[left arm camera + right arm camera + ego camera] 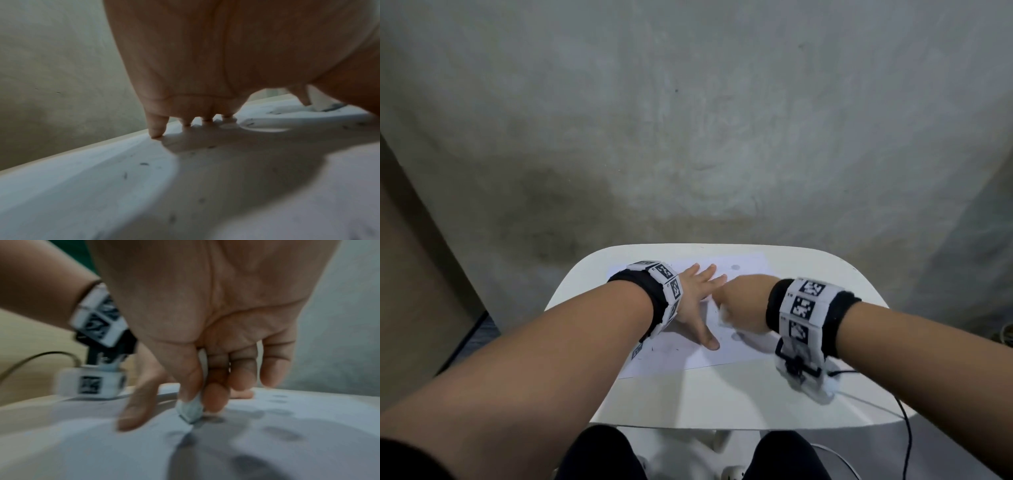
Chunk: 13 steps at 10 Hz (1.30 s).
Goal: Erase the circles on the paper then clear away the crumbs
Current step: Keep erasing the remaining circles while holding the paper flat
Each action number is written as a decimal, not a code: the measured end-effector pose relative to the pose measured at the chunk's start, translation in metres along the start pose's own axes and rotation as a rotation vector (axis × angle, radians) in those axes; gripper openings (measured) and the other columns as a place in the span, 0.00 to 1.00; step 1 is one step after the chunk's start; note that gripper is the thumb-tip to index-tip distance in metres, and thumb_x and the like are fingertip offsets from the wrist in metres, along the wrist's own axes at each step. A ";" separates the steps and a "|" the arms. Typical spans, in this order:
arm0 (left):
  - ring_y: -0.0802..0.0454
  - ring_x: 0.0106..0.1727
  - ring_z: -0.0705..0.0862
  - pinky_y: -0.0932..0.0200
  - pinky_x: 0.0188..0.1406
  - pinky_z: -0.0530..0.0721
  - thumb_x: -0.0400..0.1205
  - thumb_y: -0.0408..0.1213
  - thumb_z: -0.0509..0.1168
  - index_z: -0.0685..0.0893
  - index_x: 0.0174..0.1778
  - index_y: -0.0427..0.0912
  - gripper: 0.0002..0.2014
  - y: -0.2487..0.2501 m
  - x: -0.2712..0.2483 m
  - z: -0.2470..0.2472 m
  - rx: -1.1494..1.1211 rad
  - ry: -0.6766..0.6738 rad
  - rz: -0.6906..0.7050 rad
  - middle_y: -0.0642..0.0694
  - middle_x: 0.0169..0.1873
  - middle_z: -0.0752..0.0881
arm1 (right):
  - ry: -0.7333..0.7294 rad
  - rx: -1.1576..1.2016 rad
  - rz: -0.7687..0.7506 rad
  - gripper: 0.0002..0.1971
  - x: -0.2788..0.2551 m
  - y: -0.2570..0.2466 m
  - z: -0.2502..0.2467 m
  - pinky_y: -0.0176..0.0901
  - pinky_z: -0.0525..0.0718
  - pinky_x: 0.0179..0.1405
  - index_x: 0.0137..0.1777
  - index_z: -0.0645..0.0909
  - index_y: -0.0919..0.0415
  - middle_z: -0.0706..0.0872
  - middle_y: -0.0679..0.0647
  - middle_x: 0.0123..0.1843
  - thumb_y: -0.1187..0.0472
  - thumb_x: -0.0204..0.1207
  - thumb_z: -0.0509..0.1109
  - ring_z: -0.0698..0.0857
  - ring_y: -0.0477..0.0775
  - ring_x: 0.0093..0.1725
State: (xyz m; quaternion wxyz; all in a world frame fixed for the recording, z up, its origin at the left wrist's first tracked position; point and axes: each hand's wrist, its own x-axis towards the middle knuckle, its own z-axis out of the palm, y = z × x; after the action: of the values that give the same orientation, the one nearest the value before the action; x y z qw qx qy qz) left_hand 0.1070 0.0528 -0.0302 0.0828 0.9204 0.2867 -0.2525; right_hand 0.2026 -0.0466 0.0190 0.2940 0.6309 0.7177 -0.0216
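Observation:
A white sheet of paper (743, 353) lies on the small white table (722, 401). My left hand (697, 301) lies flat on the sheet with spread fingers, pressing it down; in the left wrist view its fingertips (156, 129) touch the paper. My right hand (744, 303) pinches a white eraser (190, 410) between thumb and fingers, its tip on the paper over a smudged grey mark (211, 420). A faint grey circle (735, 267) shows near the sheet's far edge. Dark eraser crumbs (144, 164) lie scattered on the paper.
The table stands against a grey concrete wall (688, 137). A black cable (904, 421) runs off the table's right front edge. My knees (599, 455) sit below the front edge. A brown panel (410, 274) stands at the left.

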 end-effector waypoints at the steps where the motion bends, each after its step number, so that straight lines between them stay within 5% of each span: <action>1: 0.45 0.84 0.32 0.32 0.79 0.43 0.66 0.70 0.71 0.31 0.83 0.56 0.64 -0.001 0.001 0.002 0.016 -0.007 -0.021 0.52 0.83 0.30 | 0.027 0.075 0.130 0.20 0.008 0.012 0.006 0.50 0.81 0.58 0.72 0.73 0.56 0.83 0.55 0.63 0.61 0.79 0.67 0.83 0.58 0.62; 2: 0.46 0.84 0.31 0.34 0.80 0.41 0.67 0.69 0.71 0.31 0.83 0.55 0.64 0.004 -0.002 0.000 -0.004 0.013 -0.018 0.53 0.83 0.30 | 0.065 0.225 0.064 0.17 0.004 0.000 0.009 0.48 0.75 0.49 0.70 0.75 0.62 0.83 0.61 0.64 0.61 0.83 0.61 0.82 0.64 0.63; 4: 0.46 0.84 0.31 0.33 0.79 0.41 0.67 0.69 0.71 0.30 0.83 0.56 0.64 0.003 -0.002 -0.001 -0.018 0.002 -0.022 0.53 0.83 0.29 | 0.030 0.147 0.136 0.14 0.005 0.011 0.003 0.42 0.75 0.55 0.65 0.74 0.58 0.84 0.48 0.53 0.59 0.81 0.64 0.84 0.55 0.56; 5: 0.46 0.84 0.31 0.33 0.80 0.42 0.68 0.68 0.71 0.29 0.83 0.55 0.63 0.003 -0.002 -0.002 -0.003 0.000 -0.028 0.54 0.83 0.29 | -0.006 0.199 0.067 0.13 0.003 0.007 0.007 0.45 0.75 0.52 0.65 0.75 0.60 0.86 0.53 0.57 0.61 0.82 0.62 0.83 0.56 0.54; 6: 0.46 0.84 0.31 0.33 0.80 0.42 0.68 0.69 0.70 0.28 0.82 0.56 0.63 0.003 -0.002 -0.001 0.006 0.004 -0.026 0.54 0.82 0.29 | 0.031 0.204 0.147 0.14 -0.001 0.018 0.001 0.48 0.78 0.57 0.65 0.74 0.54 0.83 0.48 0.49 0.61 0.80 0.63 0.81 0.55 0.50; 7: 0.46 0.84 0.31 0.34 0.80 0.42 0.68 0.69 0.71 0.29 0.83 0.56 0.63 0.003 -0.001 0.000 -0.004 0.006 -0.027 0.54 0.83 0.29 | -0.010 0.150 0.046 0.13 -0.002 0.008 0.003 0.46 0.75 0.56 0.65 0.74 0.58 0.86 0.51 0.55 0.61 0.82 0.62 0.84 0.57 0.57; 8: 0.47 0.84 0.31 0.34 0.80 0.42 0.67 0.70 0.70 0.28 0.82 0.57 0.63 0.001 0.001 0.000 0.001 0.006 -0.022 0.54 0.82 0.28 | -0.012 0.242 0.073 0.09 -0.006 0.014 0.004 0.45 0.73 0.50 0.60 0.74 0.56 0.81 0.49 0.45 0.62 0.82 0.58 0.79 0.56 0.49; 10: 0.47 0.84 0.30 0.33 0.79 0.41 0.67 0.70 0.70 0.29 0.82 0.57 0.63 0.000 0.000 0.001 -0.001 0.003 -0.020 0.55 0.82 0.28 | -0.075 0.262 0.051 0.08 -0.006 0.010 0.004 0.49 0.75 0.57 0.59 0.73 0.56 0.83 0.53 0.55 0.63 0.82 0.59 0.78 0.56 0.53; 13: 0.48 0.84 0.30 0.33 0.79 0.41 0.67 0.70 0.70 0.28 0.82 0.58 0.63 -0.001 0.000 0.003 -0.012 0.014 -0.017 0.56 0.82 0.28 | -0.017 0.357 0.085 0.03 -0.006 0.026 0.009 0.44 0.72 0.46 0.49 0.70 0.56 0.82 0.53 0.46 0.64 0.79 0.60 0.76 0.56 0.45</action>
State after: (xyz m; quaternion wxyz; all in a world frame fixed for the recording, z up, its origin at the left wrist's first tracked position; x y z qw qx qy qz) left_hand 0.1050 0.0530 -0.0324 0.0839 0.9192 0.2966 -0.2449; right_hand 0.2306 -0.0503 0.0229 0.1840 0.7027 0.6725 -0.1415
